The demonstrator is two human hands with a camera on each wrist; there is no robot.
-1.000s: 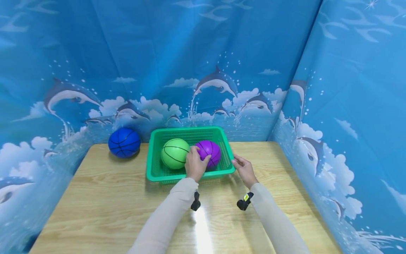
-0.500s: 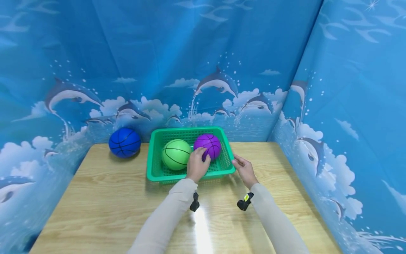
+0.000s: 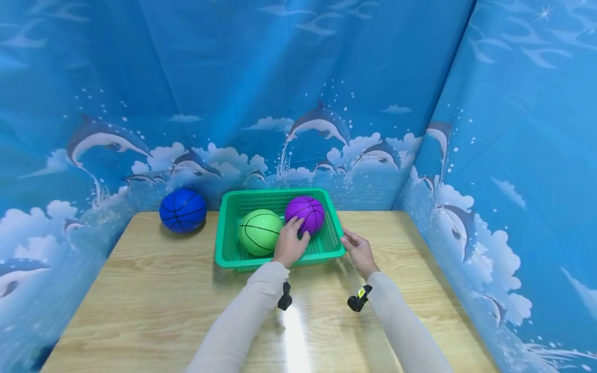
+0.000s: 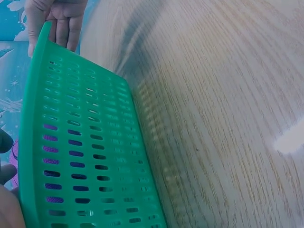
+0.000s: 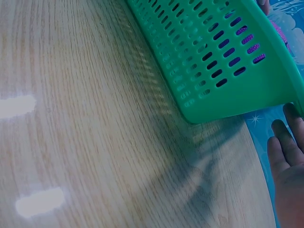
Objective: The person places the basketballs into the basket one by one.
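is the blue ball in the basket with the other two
No, the blue ball sits on the wooden table, apart from the green basket.

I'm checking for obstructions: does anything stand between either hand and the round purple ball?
Nothing visible blocks the left hand: it reaches over the near rim of the green perforated plastic basket to the purple ball. For the right hand, yes: it is at the basket's near-right corner, whose wall stands in between.
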